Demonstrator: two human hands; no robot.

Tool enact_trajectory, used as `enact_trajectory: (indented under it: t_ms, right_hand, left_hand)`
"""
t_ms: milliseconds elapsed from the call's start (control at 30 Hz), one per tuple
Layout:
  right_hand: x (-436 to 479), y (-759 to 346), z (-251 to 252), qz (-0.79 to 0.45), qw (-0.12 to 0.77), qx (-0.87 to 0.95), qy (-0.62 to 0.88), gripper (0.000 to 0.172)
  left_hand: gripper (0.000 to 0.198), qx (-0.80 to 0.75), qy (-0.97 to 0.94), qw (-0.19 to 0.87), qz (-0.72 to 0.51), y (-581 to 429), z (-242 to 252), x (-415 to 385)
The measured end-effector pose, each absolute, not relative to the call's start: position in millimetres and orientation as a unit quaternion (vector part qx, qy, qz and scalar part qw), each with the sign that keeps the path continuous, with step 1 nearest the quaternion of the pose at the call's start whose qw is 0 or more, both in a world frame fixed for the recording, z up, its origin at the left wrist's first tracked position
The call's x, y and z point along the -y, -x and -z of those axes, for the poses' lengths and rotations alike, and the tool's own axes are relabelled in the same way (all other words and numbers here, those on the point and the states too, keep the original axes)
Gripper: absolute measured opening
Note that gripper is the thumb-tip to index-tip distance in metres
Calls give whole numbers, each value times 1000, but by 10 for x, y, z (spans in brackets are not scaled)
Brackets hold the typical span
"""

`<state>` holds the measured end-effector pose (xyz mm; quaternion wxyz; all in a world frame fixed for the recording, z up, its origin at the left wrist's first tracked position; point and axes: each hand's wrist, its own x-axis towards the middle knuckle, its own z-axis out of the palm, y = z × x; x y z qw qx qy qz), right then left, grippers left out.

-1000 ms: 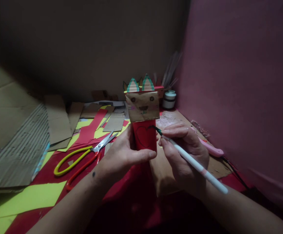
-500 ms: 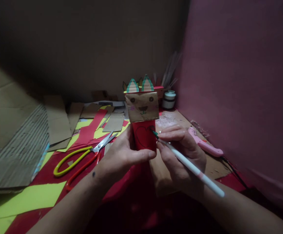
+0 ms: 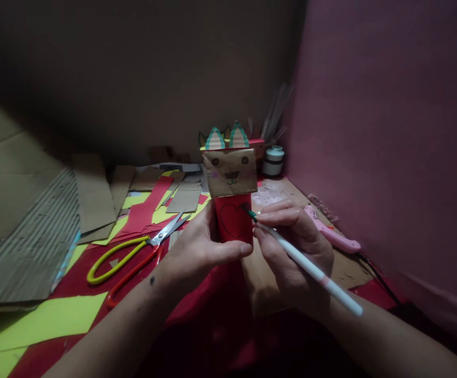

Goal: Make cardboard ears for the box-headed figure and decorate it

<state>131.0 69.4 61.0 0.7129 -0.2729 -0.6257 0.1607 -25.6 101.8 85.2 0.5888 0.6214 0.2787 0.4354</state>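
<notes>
My left hand (image 3: 197, 252) is wrapped around the red body of a small cardboard cat figure (image 3: 231, 181), thumb across its lower front. The figure has a brown cardboard face with drawn eyes and mouth and two teal-edged ears. A heart outline is drawn on the red body (image 3: 234, 220). My right hand (image 3: 291, 247) pinches a white pen (image 3: 310, 270) with a green tip, the tip touching the red body at the heart's right edge.
Scissors (image 3: 134, 257) with yellow and red handles lie left of my left hand on red and yellow paper (image 3: 47, 320). Cardboard sheets (image 3: 23, 231) pile at the left. A pink cutter (image 3: 332, 236) lies at the right by the pink wall. A small white jar (image 3: 273, 160) stands behind.
The pen tip has shifted slightly down and left along the heart's right side; my right hand dropped a little. My left hand and the figure have stayed put.
</notes>
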Motion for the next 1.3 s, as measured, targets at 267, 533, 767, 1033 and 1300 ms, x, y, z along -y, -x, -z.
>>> enact_trajectory:
  t_ms: [267, 533, 767, 1033, 1300]
  right_hand:
    - [-705, -1306, -589, -164, 705, 641, 256, 28]
    - [-691, -1306, -598, -159, 705, 635, 274, 24]
    - [-691, -1311, -602, -150, 698, 652, 256, 28]
    - [-690, -1329, -599, -147, 692, 659, 255, 29]
    - [-681, -1335, -614, -145, 692, 654, 268, 29]
  left_hand:
    - [55, -295, -620, 579, -440, 236, -850, -1011]
    - [60, -281, -616, 589, -440, 241, -848, -1016]
    - [60, -275, -605, 602, -443, 243, -830, -1028]
    - [59, -280, -612, 598, -434, 250, -843, -1024]
    - [59, -285, -623, 584, -436, 246, -856, -1022]
